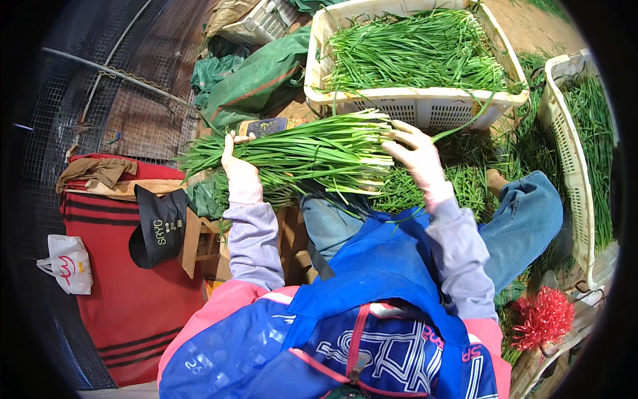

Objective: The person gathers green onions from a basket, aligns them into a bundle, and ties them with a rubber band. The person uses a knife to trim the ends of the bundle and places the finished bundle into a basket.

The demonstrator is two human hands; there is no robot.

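A thick bundle of green chives [309, 149], likely garlic chives, lies crosswise in front of me, pale stem ends to the right and leaf tips to the left. My left hand [241, 169] cradles its leafy part, thumb and fingertips showing at the far side. At the other end, my right hand [418, 157] has its fingers apart against the pale stem ends. Its palm side is partly hidden. Beneath the bundle, more chives [279, 194] are partly covered. Loose cut greens [463, 187] lie below and beyond my right wrist.
Beyond the bundle stands a white plastic crate [418, 95] filled with chives. Another crate [573, 149] of greens is at the right, near red plastic ties [543, 316]. Green woven sacks [259, 75], a black cap [162, 227] and a white bag [70, 264] lie leftward.
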